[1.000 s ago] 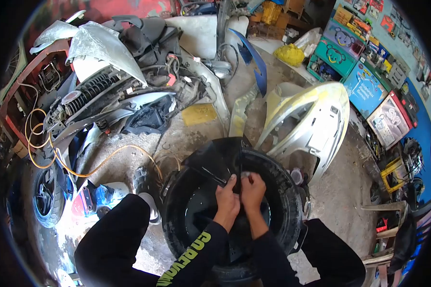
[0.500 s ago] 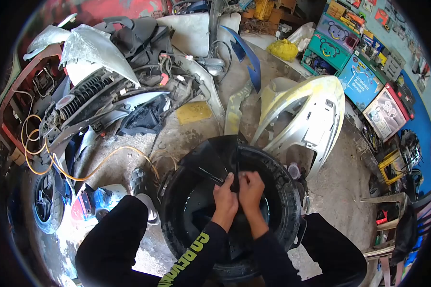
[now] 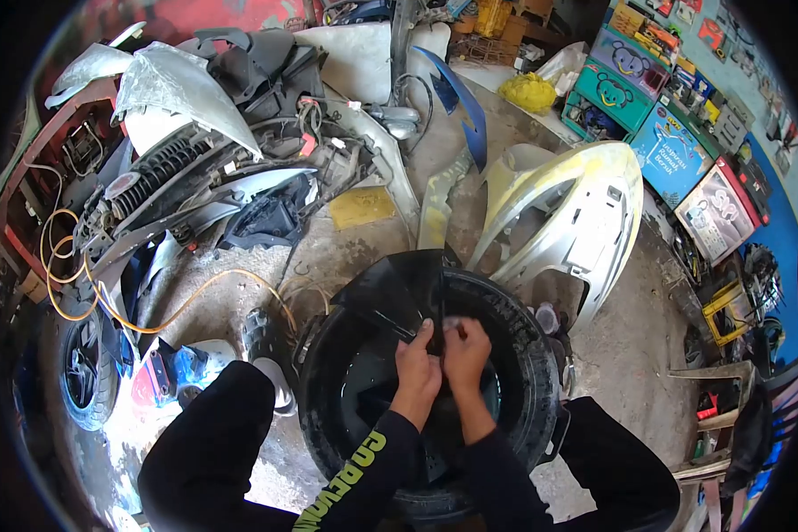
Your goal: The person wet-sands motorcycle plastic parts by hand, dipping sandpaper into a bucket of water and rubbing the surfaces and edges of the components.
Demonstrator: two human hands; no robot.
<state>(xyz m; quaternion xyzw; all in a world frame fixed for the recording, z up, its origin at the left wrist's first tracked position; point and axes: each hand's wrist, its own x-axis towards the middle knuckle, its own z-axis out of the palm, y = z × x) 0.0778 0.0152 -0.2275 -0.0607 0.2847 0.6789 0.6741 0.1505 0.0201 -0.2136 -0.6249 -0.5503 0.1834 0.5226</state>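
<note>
A black, angular plastic panel (image 3: 388, 288) stands tilted over a round black tub (image 3: 538, 372) with water (image 3: 356, 377) in it. My left hand (image 3: 418, 368) grips the panel's lower edge, thumb lying along its face. Against the panel's right side, my right hand (image 3: 466, 350) has its fingers curled and pressed together. Whatever those fingertips may hold is hidden. Below my hands, more dark plastic dips into the tub, partly covered by my sleeves.
A silver and yellow motorcycle fairing (image 3: 585, 222) lies beyond the tub to the right. Motorcycle parts, with a shock absorber (image 3: 151, 182), pile up at left. An orange hose (image 3: 213, 282) crosses the floor. Drawers (image 3: 607, 89) and a blue box (image 3: 672, 146) line the right wall.
My right hand shifts very slightly along the panel's right side, its fingers still curled. My left hand and the panel stay nearly in place.
</note>
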